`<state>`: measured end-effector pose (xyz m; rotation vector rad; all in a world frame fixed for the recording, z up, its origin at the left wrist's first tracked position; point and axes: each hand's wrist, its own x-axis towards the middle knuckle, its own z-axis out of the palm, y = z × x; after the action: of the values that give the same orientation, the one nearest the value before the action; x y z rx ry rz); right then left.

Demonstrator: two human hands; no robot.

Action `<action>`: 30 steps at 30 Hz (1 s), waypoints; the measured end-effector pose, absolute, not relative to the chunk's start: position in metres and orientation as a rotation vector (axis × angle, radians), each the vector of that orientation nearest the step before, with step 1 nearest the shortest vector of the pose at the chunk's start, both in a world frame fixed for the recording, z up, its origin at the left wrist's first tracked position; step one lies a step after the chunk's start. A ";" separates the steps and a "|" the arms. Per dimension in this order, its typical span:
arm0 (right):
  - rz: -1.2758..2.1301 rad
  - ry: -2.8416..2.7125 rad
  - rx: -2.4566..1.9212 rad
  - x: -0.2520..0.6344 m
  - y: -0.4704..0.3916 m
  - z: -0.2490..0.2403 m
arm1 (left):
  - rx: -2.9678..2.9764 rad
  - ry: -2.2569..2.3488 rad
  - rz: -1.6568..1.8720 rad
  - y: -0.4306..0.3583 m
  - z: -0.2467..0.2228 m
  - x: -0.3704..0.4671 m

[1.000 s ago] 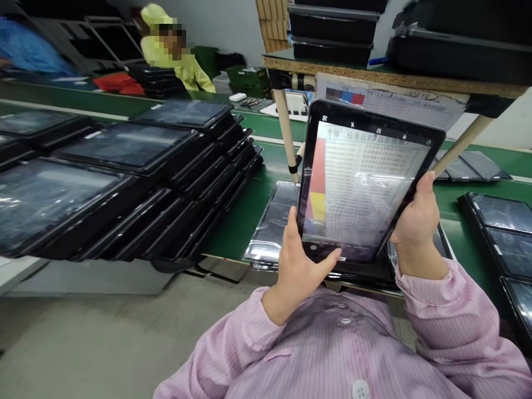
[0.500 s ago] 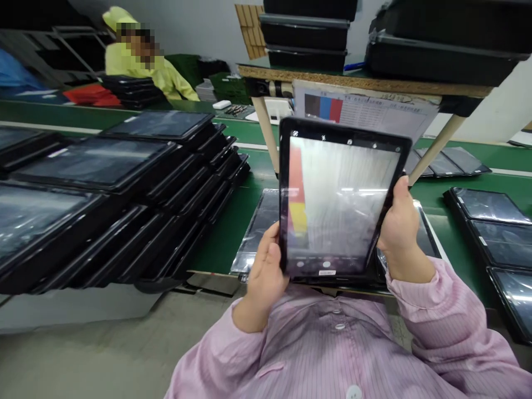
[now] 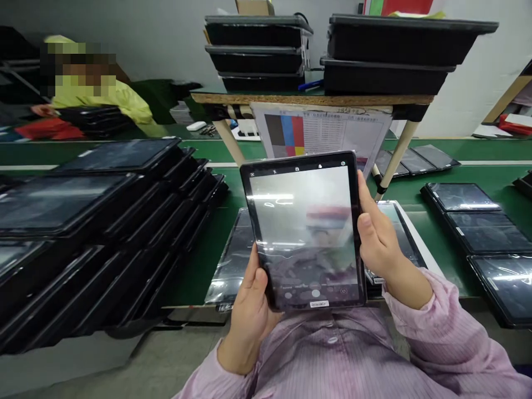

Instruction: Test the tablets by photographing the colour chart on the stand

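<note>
I hold a black-framed tablet (image 3: 305, 233) upright in front of me, its screen lit with a blurry camera picture. My left hand (image 3: 251, 310) grips its lower left edge, thumb on the front. At the right edge my right hand (image 3: 378, 238) is closed round the side, thumb also toward the front. Behind the tablet, a printed sheet (image 3: 324, 130) with colour blocks hangs from the shelf. On the bench under it lie a dark tablet (image 3: 235, 260) at the left and another tablet (image 3: 401, 233) at the right, both partly hidden.
Tall stacks of trays with tablets (image 3: 108, 210) crowd the left. Another tray of tablets (image 3: 477, 221) lies at the right on the green bench (image 3: 449, 266). A wooden shelf (image 3: 316, 100) carries black trays (image 3: 399, 44). A person in yellow (image 3: 128, 102) is across the bench.
The tablet has tilted the other way and its on-screen picture has changed from colour blocks to a pale, blurry scene. My view has shifted right and up; both hands keep their grip.
</note>
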<state>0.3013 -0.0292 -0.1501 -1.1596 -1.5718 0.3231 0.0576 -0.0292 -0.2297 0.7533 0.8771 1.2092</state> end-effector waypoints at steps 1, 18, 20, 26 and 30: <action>0.331 -1.585 -1.171 0.304 -0.029 -0.150 | 0.747 0.903 1.209 -0.031 -0.228 0.058; 0.785 -0.797 -1.783 0.498 0.008 -0.250 | 0.617 1.294 0.955 -0.001 -0.212 0.087; 0.811 -0.752 -1.687 0.492 0.015 -0.257 | 0.828 1.330 0.967 0.001 -0.222 0.083; 0.819 -0.662 -1.509 0.489 0.015 -0.240 | 1.745 1.135 1.141 -0.029 -0.221 0.069; 0.740 -0.628 -1.445 0.486 -0.003 -0.211 | 1.776 0.808 0.659 -0.050 -0.203 0.077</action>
<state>0.4856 -0.0025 -0.2109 -1.4454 -0.6283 0.7399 0.0771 -0.0504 -0.2028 1.7765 0.8078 0.6590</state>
